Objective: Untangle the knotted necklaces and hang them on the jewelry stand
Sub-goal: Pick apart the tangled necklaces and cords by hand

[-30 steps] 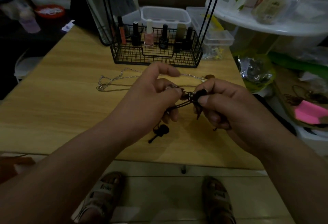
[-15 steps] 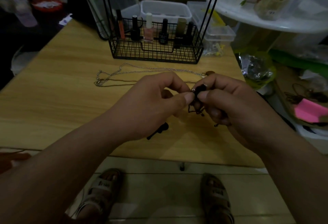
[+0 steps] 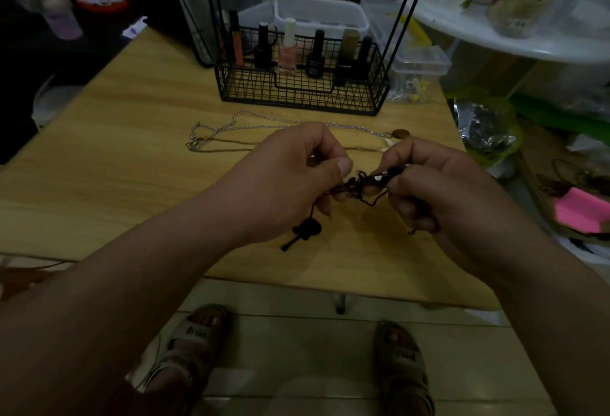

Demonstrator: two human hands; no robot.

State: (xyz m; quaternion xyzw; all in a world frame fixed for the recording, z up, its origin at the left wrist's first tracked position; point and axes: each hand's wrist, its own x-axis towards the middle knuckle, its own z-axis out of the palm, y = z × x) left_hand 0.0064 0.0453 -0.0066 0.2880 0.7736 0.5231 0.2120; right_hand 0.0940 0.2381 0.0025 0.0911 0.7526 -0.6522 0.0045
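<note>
Head view: two hands are seen close together above a light wooden table (image 3: pixel 132 158).
Left hand (image 3: pixel 287 181): the fingers are curled, and one side of a knotted dark cord necklace (image 3: pixel 358 183) is pinched between thumb and fingertips.
Right hand (image 3: pixel 439 191): the fingers are curled, and a dark glossy bead on the same cord is gripped between thumb and forefinger.
Dark cord necklace: it is held in the air between both hands, with tangled loops showing in the gap. A black guitar-shaped pendant (image 3: pixel 308 229) hangs from it below the left hand; whether the table is touched cannot be told.
Silver chain necklace (image 3: pixel 231 125): it is laid flat on the table beyond the hands, with a brown oval pendant (image 3: pixel 401 133) at its right end.
Black wire basket (image 3: pixel 300 95): it is set at the far side of the table, with nail polish bottles (image 3: pixel 288 52) upright inside.
Writing: print is seen on a dark bottle (image 3: pixel 315 62) and on grey sandal straps (image 3: pixel 194 338), but is too blurred to be read.
</note>
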